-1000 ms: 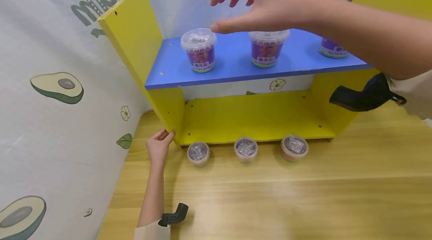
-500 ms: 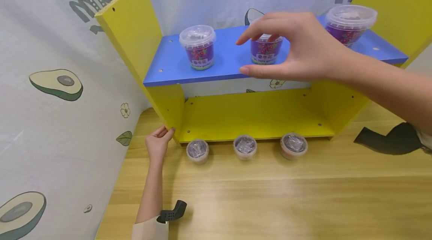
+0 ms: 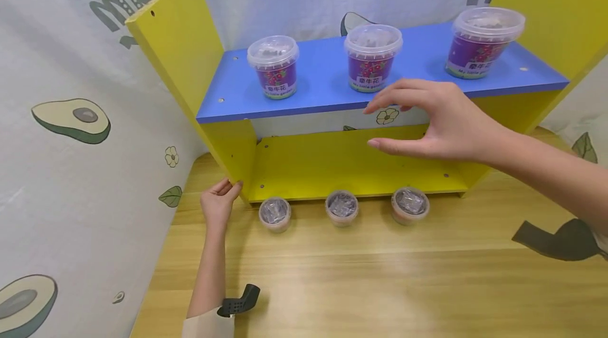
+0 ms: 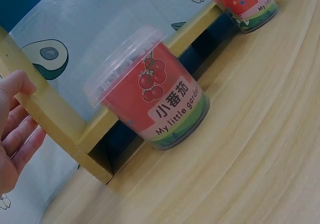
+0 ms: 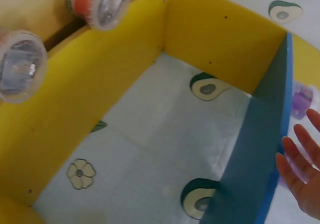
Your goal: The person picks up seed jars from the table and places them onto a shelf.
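My left hand grips the front edge of the yellow side panel low on the left, with the thumb at the edge. Empty and with its fingers apart, my right hand hovers in front of the blue shelf board. On that board stand three purple-labelled lidded plastic tubs: a left tub, a middle tub just above my right fingers, and a right tub. In the right wrist view my right hand is near the blue board's edge.
Along the table, before the yellow bottom board, stand three red-labelled tubs: a left one, a middle one and a right one. A printed cloth hangs behind and to the left.
My right hand has come down and right, from above the blue board to in front of its edge, uncovering the middle and right purple tubs. The left hand keeps its place on the panel.
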The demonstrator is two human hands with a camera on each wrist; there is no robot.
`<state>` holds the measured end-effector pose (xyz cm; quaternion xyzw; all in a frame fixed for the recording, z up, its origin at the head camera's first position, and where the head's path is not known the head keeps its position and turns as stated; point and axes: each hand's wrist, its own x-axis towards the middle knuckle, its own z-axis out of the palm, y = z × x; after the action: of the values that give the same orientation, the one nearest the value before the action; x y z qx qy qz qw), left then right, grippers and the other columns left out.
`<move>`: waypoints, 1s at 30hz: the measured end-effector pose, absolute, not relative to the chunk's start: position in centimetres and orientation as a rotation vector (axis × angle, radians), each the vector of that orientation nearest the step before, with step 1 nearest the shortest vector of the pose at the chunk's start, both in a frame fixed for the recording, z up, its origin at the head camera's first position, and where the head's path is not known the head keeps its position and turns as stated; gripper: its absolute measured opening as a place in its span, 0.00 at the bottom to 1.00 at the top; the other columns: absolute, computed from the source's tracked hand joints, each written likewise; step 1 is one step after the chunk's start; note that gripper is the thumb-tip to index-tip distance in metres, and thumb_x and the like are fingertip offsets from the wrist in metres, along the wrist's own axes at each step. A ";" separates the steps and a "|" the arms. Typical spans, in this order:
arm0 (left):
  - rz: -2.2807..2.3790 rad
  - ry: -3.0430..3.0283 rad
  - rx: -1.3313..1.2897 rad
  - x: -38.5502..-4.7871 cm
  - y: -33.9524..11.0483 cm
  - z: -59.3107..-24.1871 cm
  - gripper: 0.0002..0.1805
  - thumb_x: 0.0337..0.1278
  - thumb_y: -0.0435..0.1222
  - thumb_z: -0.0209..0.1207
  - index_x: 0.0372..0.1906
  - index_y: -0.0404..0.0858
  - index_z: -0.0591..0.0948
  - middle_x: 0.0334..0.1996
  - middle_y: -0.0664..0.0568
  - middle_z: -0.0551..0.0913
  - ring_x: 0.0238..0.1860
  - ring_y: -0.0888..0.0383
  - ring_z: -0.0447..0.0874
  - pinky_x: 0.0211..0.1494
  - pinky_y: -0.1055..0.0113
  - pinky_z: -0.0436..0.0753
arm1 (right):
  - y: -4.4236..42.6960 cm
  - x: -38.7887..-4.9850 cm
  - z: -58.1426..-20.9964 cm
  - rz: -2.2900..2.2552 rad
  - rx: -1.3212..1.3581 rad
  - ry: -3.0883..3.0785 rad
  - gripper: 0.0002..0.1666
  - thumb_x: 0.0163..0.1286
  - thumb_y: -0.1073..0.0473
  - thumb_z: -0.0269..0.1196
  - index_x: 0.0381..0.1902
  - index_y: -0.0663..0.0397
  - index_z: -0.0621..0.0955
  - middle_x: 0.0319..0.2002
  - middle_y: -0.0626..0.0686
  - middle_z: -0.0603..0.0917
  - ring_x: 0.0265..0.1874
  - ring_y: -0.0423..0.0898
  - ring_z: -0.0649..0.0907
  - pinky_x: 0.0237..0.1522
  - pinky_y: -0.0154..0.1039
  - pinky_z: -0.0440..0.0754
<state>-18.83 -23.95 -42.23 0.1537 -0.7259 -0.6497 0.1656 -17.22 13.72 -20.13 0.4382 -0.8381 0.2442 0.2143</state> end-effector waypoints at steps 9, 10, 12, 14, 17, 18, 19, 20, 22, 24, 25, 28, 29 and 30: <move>-1.874 -2.064 0.418 -18.8 -24.0 -42.2 0.23 0.46 0.29 0.65 0.51 0.25 0.77 0.46 0.31 0.79 0.31 0.74 0.81 0.37 0.77 0.82 | 15.3 -16.9 -23.3 0.657 1.105 -2.494 0.22 0.47 0.55 0.73 0.43 0.42 0.82 0.43 0.42 0.82 0.43 0.40 0.79 0.41 0.32 0.76; -1.873 -2.065 0.417 -18.8 -24.0 -42.2 0.23 0.47 0.29 0.65 0.51 0.25 0.77 0.46 0.31 0.78 0.31 0.74 0.81 0.37 0.77 0.82 | 15.5 -16.8 -23.7 0.646 1.091 -2.514 0.22 0.47 0.54 0.73 0.43 0.42 0.82 0.42 0.42 0.82 0.44 0.41 0.80 0.42 0.35 0.78; -1.878 -2.064 0.414 -18.7 -23.9 -42.1 0.23 0.47 0.29 0.65 0.51 0.25 0.77 0.46 0.31 0.78 0.31 0.74 0.81 0.37 0.77 0.82 | 16.0 -16.7 -24.6 0.617 1.054 -2.545 0.22 0.46 0.53 0.73 0.42 0.43 0.82 0.42 0.43 0.82 0.42 0.43 0.81 0.37 0.41 0.80; -1.872 -2.068 0.415 -18.7 -23.9 -42.1 0.23 0.47 0.29 0.65 0.51 0.25 0.77 0.47 0.31 0.78 0.31 0.75 0.81 0.37 0.77 0.82 | 16.5 -16.5 -25.6 0.594 1.019 -2.575 0.22 0.46 0.52 0.74 0.41 0.43 0.82 0.42 0.43 0.82 0.40 0.44 0.81 0.35 0.44 0.81; -1.867 -2.068 0.415 -18.7 -23.9 -42.0 0.22 0.47 0.29 0.65 0.50 0.25 0.77 0.46 0.32 0.79 0.31 0.75 0.81 0.37 0.77 0.82 | 17.3 -16.3 -27.2 0.555 0.964 -2.623 0.23 0.45 0.49 0.74 0.41 0.43 0.82 0.42 0.43 0.81 0.39 0.46 0.81 0.29 0.41 0.81; -1.866 -2.067 0.414 -18.7 -23.9 -42.0 0.22 0.47 0.29 0.65 0.50 0.25 0.77 0.46 0.32 0.79 0.31 0.75 0.81 0.37 0.77 0.82 | 17.5 -16.2 -27.8 0.546 0.958 -2.639 0.23 0.45 0.48 0.73 0.42 0.43 0.82 0.42 0.44 0.81 0.39 0.47 0.81 0.27 0.39 0.80; -1.867 -2.064 0.413 -18.7 -23.9 -42.0 0.22 0.47 0.29 0.65 0.50 0.25 0.77 0.46 0.32 0.79 0.31 0.75 0.81 0.37 0.77 0.82 | 17.8 -16.2 -28.3 0.535 0.950 -2.659 0.24 0.46 0.47 0.73 0.42 0.43 0.81 0.42 0.45 0.81 0.39 0.47 0.81 0.24 0.36 0.79; -1.870 -2.060 0.415 -18.7 -23.9 -42.0 0.22 0.47 0.28 0.65 0.50 0.25 0.78 0.46 0.32 0.79 0.31 0.75 0.81 0.37 0.77 0.82 | 18.0 -16.1 -28.9 0.523 0.940 -2.681 0.24 0.46 0.47 0.73 0.43 0.44 0.81 0.43 0.46 0.81 0.39 0.48 0.81 0.21 0.33 0.77; -1.873 -2.054 0.417 -18.7 -23.9 -42.0 0.21 0.46 0.28 0.65 0.49 0.25 0.77 0.46 0.32 0.78 0.31 0.75 0.81 0.37 0.77 0.82 | 18.4 -15.9 -29.9 0.507 0.924 -2.734 0.25 0.48 0.45 0.72 0.44 0.44 0.81 0.45 0.48 0.81 0.40 0.50 0.81 0.17 0.29 0.72; -1.873 -2.052 0.421 -18.7 -23.9 -42.0 0.22 0.46 0.28 0.65 0.49 0.25 0.77 0.46 0.31 0.78 0.31 0.75 0.81 0.37 0.77 0.82 | 18.8 -15.8 -30.8 0.489 0.912 -2.782 0.25 0.49 0.45 0.71 0.46 0.44 0.80 0.46 0.50 0.80 0.40 0.52 0.81 0.15 0.27 0.70; -1.874 -2.050 0.424 -18.7 -23.9 -42.0 0.22 0.46 0.28 0.65 0.49 0.24 0.77 0.46 0.31 0.78 0.31 0.75 0.81 0.37 0.77 0.82 | 18.9 -15.8 -31.3 0.479 0.899 -2.809 0.26 0.50 0.44 0.71 0.47 0.43 0.80 0.47 0.51 0.80 0.40 0.52 0.81 0.14 0.27 0.69; -1.879 -2.047 0.426 -18.7 -23.9 -42.0 0.22 0.46 0.27 0.65 0.49 0.24 0.77 0.46 0.31 0.78 0.31 0.75 0.81 0.37 0.77 0.82 | 19.3 -15.8 -32.5 0.444 0.870 -2.865 0.26 0.50 0.42 0.69 0.47 0.42 0.80 0.48 0.51 0.79 0.40 0.52 0.81 0.13 0.27 0.68; -1.881 -2.047 0.425 -18.8 -23.9 -42.0 0.22 0.46 0.27 0.65 0.49 0.24 0.77 0.46 0.31 0.78 0.31 0.75 0.81 0.37 0.77 0.82 | 19.4 -15.8 -32.8 0.436 0.868 -2.874 0.26 0.51 0.42 0.69 0.47 0.42 0.80 0.48 0.52 0.79 0.40 0.52 0.81 0.14 0.27 0.67; -1.883 -2.047 0.425 -18.8 -23.9 -42.0 0.22 0.46 0.27 0.65 0.49 0.24 0.77 0.46 0.31 0.78 0.31 0.75 0.81 0.37 0.77 0.82 | 19.4 -15.8 -33.2 0.431 0.861 -2.886 0.26 0.51 0.42 0.69 0.47 0.42 0.80 0.49 0.52 0.79 0.40 0.53 0.81 0.13 0.27 0.66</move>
<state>-18.79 -23.85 -42.05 0.1490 -0.7178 -0.6602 0.1632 -15.82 19.44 -33.19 0.2828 -0.9474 0.1416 0.0496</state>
